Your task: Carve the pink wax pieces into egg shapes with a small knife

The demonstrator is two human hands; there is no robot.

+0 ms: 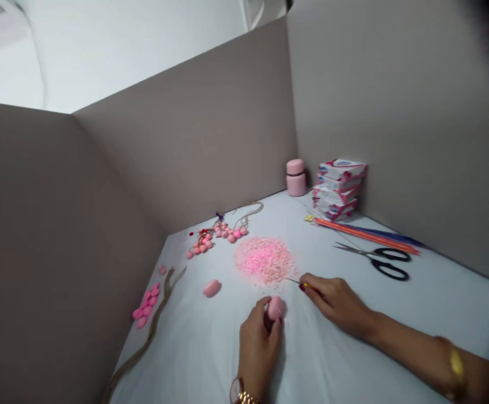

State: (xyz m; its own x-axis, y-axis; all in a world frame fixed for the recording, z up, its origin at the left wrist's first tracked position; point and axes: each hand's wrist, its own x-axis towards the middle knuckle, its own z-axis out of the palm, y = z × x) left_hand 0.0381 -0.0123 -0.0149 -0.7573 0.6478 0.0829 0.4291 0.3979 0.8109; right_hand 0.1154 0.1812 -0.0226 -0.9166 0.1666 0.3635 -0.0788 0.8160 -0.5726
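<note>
My left hand (pixel 259 335), with a watch on its wrist, is closed around a rounded pink bar of soap (pixel 275 308) near the front of the table. My right hand (pixel 332 297) grips a small knife (pixel 295 281) with a yellow handle; its thin blade points left, apart from the soap. Just beyond both hands lies a heap of pink shavings (pixel 265 259), with crumbs scattered around it. A second pink soap bar (pixel 211 288) rests on the cloth to the left.
Black-handled scissors (pixel 374 258) lie right, near orange strips (pixel 366 235). Stacked boxes (pixel 339 188) and a pink jar (pixel 296 178) stand behind. Left are twine (pixel 155 325), pink ovals (pixel 146 307) and strung pink balls (pixel 225 231). Grey panels (pixel 202 134) surround the table.
</note>
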